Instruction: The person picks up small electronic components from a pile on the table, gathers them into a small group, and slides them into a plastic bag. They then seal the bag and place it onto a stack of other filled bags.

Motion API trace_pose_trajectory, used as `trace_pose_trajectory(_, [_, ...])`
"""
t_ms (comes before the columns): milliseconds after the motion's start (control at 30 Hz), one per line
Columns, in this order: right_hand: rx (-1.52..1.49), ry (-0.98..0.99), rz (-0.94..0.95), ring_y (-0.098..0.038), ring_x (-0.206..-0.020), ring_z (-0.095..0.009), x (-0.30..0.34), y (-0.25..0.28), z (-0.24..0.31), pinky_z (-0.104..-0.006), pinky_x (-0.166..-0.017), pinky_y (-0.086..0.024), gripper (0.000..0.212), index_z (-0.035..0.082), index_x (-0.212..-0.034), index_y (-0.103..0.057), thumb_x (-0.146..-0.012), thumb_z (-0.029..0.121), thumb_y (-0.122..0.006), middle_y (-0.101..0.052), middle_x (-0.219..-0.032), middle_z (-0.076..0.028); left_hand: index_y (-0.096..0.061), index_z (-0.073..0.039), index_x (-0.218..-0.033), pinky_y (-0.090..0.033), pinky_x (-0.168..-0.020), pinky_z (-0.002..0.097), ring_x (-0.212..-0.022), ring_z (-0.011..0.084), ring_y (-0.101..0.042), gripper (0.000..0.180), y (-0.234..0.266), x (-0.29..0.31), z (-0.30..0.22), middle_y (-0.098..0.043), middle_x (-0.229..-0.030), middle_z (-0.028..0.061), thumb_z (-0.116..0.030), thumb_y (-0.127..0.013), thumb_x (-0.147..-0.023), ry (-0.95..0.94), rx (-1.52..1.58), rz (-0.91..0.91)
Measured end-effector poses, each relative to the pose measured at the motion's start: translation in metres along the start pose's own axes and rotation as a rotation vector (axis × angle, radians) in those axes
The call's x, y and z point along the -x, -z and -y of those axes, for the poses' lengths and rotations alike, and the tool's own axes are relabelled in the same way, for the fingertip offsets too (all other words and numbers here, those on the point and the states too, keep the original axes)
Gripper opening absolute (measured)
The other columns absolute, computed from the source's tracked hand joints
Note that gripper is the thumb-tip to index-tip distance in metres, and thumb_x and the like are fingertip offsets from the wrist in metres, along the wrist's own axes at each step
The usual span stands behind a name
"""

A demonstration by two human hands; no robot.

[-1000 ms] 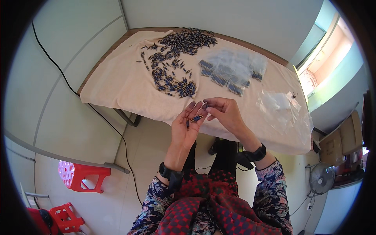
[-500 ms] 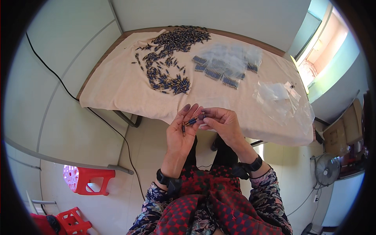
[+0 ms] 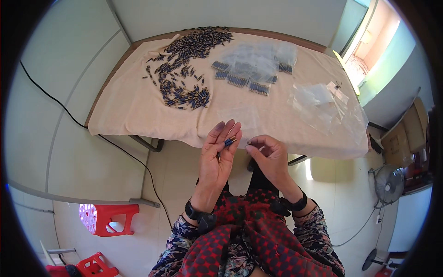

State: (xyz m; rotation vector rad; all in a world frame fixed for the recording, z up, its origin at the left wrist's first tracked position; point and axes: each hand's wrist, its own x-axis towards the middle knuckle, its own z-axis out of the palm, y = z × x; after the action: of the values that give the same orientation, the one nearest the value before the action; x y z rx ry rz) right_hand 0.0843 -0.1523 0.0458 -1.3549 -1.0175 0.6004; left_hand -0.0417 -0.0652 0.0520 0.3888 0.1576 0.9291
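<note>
Just off the table's front edge, my left hand (image 3: 217, 159) is palm up with its fingers stretched out. A few small blue-and-gold cylindrical pieces (image 3: 229, 141) lie on it, held by the thumb. Beside it, apart from it, my right hand (image 3: 271, 159) is closed in a pinch. A tiny bit of something shows at its fingertips, too small to make out. On the table, a loose heap of the same pieces (image 3: 187, 95) spreads toward the back left. Flat clear bags with rows of such pieces (image 3: 236, 81) lie to the right of the heap.
A pale cloth (image 3: 134, 101) covers the table. Clear plastic bags (image 3: 314, 104) lie on its right side, and another clear bag (image 3: 237, 116) near the front edge. Red stools (image 3: 115, 219) stand at lower left, a fan (image 3: 389, 183) at right. A black cable (image 3: 50, 98) runs down the left partition.
My right hand has drawn away from the left palm to the right, leaving a gap between them. The left thumb has closed over the pieces. The whole view has shifted slightly.
</note>
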Motion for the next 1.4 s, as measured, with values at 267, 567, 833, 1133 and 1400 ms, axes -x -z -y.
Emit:
trace_pose_trajectory(267, [-0.349,-0.277,0.061,-0.058,-0.063,-0.005,0.002,-0.015,0.005,-0.0174,-0.049,-0.045,0.021,-0.003,-0.105,-0.063,-0.086,0.006,-0.066,-0.067,-0.082,-0.004,-0.04,0.0,-0.13,-0.034,-0.111,0.0393,-0.131,0.0305,-0.041,0.038,0.003,0.005,0.022,-0.044,-0.138,0.0197,0.006,-0.033,-0.093,-0.128,-0.227,0.049])
trace_pose_trajectory(567, [-0.438,-0.238,-0.005,-0.06,-0.065,-0.007,0.005,-0.027,-0.006,-0.0187,-0.052,-0.046,0.021,-0.003,-0.105,-0.064,-0.087,0.007,-0.065,-0.068,-0.085,-0.006,-0.038,-0.002,-0.132,-0.032,-0.11,0.0359,-0.132,0.0256,-0.041,0.037,0.008,0.009,0.029,-0.045,-0.138,0.0172,0.003,-0.036,-0.096,-0.204,-0.341,0.09])
trace_pose_trajectory(833, [-0.475,-0.081,-0.149,-0.058,-0.07,-0.003,0.015,-0.035,0.004,-0.0158,-0.056,-0.044,0.013,-0.004,-0.099,-0.064,-0.088,0.002,-0.062,-0.068,-0.093,-0.008,-0.034,-0.001,-0.134,-0.035,-0.11,0.0411,-0.13,0.0309,-0.042,0.037,-0.002,0.012,0.02,-0.047,-0.134,0.0211,-0.005,-0.041,-0.098,-0.171,-0.169,0.114])
trace_pose_trajectory(1133, [-0.198,0.115,-0.161,-0.058,-0.074,-0.008,0.009,0.004,0.027,-0.022,-0.061,-0.046,0.013,-0.001,-0.097,-0.062,-0.09,-0.003,-0.052,-0.066,-0.097,-0.008,-0.028,0.0,-0.137,-0.038,-0.108,0.043,-0.125,0.0336,-0.047,0.041,0.008,0.009,0.009,-0.046,-0.132,0.0246,-0.007,-0.041,-0.099,0.012,-0.256,0.036])
trace_pose_trajectory(1400, [0.731,0.596,0.017,-0.056,-0.079,-0.023,-0.007,-0.001,0.024,-0.0287,-0.066,-0.048,0.024,0.003,-0.095,-0.064,-0.071,0.002,-0.065,-0.058,-0.088,-0.009,-0.031,0.001,-0.138,-0.046,-0.098,0.0375,-0.115,0.0269,-0.055,0.039,0.015,0.009,0.023,-0.05,-0.129,0.0223,-0.009,-0.034,-0.101,0.165,-0.179,0.063])
